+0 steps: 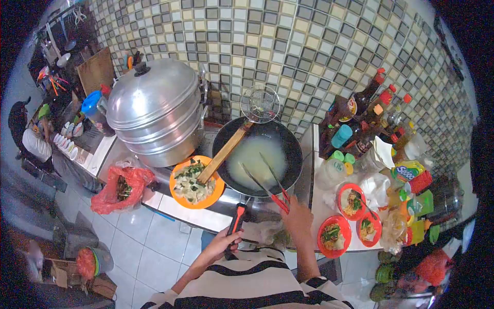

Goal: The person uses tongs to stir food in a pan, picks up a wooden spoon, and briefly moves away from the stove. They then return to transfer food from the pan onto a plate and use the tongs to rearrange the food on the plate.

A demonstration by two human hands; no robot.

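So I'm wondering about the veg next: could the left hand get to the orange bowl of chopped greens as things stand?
Probably yes, once it lets go. The left hand grips the wok handle, and the orange bowl sits just beyond it on the counter edge. Nothing lies between; only a wooden spatula rests across the bowl's far rim.

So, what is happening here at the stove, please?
A person in a striped shirt stands at a wok with pale liquid in it. The left hand grips the wok's orange and black handle. The right hand holds red-handled tongs with the tips in the liquid. An orange bowl of vegetables sits beside the wok, and a big metal steamer stands behind.
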